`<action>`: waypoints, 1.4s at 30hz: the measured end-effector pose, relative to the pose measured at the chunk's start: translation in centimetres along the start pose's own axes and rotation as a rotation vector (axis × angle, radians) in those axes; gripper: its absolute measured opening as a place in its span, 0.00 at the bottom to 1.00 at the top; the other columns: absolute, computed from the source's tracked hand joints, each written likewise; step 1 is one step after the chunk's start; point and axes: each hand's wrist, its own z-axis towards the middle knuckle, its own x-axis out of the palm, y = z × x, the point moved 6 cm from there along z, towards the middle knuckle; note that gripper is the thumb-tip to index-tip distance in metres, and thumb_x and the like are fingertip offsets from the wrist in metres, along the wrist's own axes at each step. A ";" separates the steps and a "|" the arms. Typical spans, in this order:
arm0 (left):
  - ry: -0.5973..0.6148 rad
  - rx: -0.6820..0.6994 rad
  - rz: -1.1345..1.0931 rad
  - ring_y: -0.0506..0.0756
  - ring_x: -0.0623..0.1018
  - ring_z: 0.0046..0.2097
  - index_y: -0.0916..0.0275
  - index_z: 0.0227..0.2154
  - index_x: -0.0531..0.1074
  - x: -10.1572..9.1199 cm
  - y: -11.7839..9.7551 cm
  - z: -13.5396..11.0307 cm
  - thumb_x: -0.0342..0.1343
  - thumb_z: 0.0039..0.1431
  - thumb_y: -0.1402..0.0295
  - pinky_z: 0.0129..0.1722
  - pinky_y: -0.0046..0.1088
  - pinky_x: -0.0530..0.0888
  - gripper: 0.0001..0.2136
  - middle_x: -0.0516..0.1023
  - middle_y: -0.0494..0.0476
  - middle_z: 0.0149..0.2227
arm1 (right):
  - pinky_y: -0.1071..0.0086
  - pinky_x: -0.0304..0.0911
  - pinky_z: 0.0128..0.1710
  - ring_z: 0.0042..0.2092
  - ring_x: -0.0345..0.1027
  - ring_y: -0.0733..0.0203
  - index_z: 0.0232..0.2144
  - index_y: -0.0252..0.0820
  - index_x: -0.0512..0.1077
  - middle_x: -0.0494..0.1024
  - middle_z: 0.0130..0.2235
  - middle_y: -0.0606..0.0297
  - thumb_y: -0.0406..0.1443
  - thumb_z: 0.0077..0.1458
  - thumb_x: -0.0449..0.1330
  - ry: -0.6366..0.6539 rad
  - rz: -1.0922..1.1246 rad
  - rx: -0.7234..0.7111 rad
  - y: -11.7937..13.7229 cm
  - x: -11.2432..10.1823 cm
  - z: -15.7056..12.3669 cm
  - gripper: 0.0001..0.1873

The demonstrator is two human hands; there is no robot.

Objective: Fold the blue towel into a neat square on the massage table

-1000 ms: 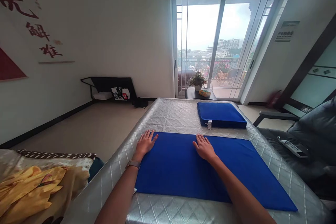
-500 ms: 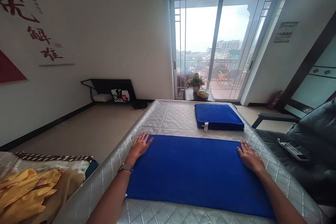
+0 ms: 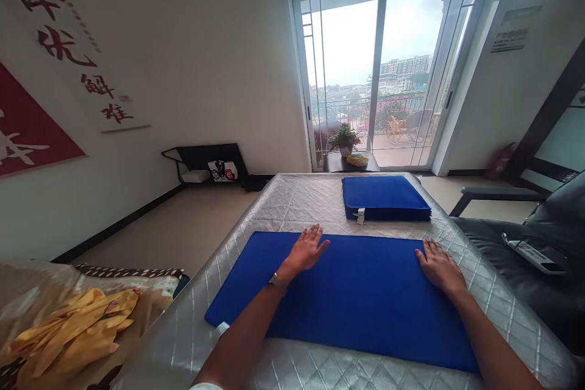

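Note:
A flat blue fabric panel (image 3: pixel 356 298) lies across the silver quilted table cover (image 3: pixel 292 198), its long side running left to right. My left hand (image 3: pixel 306 250) rests on it near the far edge, left of the middle, fingers stretched out. At the far right corner, my right hand (image 3: pixel 441 265) lies flat with its fingers extended. Neither hand grips anything. Beyond the panel sits a neat stack of folded blue fabric (image 3: pixel 386 196) with a white tag (image 3: pixel 361 216) at its front left. Another white label (image 3: pixel 222 329) sticks out by the panel's near left edge.
At the left, yellow cloth (image 3: pixel 86 326) lies heaped on a covered surface. A dark armchair (image 3: pixel 507 256) stands close on the right with a remote-like device (image 3: pixel 534 256) on it. Past the table's far end, a small table (image 3: pixel 336 163) holds a potted plant (image 3: pixel 345 137).
My left hand has slid right from the panel's far left corner towards the middle of its far edge. My right hand stays at the far right corner. The view has shifted slightly left.

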 end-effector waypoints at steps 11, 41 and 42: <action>0.053 -0.053 -0.044 0.60 0.49 0.72 0.61 0.70 0.50 2.3 1.9 -0.3 0.29 0.69 0.44 0.70 0.45 0.48 0.35 0.49 0.60 0.71 | 0.57 0.34 0.70 0.72 0.37 0.55 0.70 0.28 0.46 0.45 0.72 0.56 0.47 0.65 0.32 0.010 -0.044 -0.017 0.0 0.0 -0.2 0.39; -0.016 -0.501 0.068 0.61 0.49 0.72 0.65 0.70 0.49 -0.9 19.7 -7.5 0.29 0.69 0.43 0.69 0.46 0.46 0.37 0.47 0.62 0.72 | 0.52 0.38 0.69 0.71 0.42 0.50 0.68 0.27 0.54 0.51 0.71 0.53 0.40 0.67 0.36 -0.007 -0.243 0.039 3.0 -3.4 -1.0 0.34; -0.014 -0.501 0.064 0.61 0.49 0.72 0.65 0.70 0.49 -0.9 19.6 -7.6 0.29 0.68 0.43 0.69 0.46 0.46 0.38 0.47 0.62 0.72 | 0.52 0.37 0.69 0.71 0.42 0.50 0.67 0.25 0.56 0.53 0.70 0.51 0.39 0.67 0.36 -0.038 -0.253 0.012 4.9 -4.1 -1.5 0.33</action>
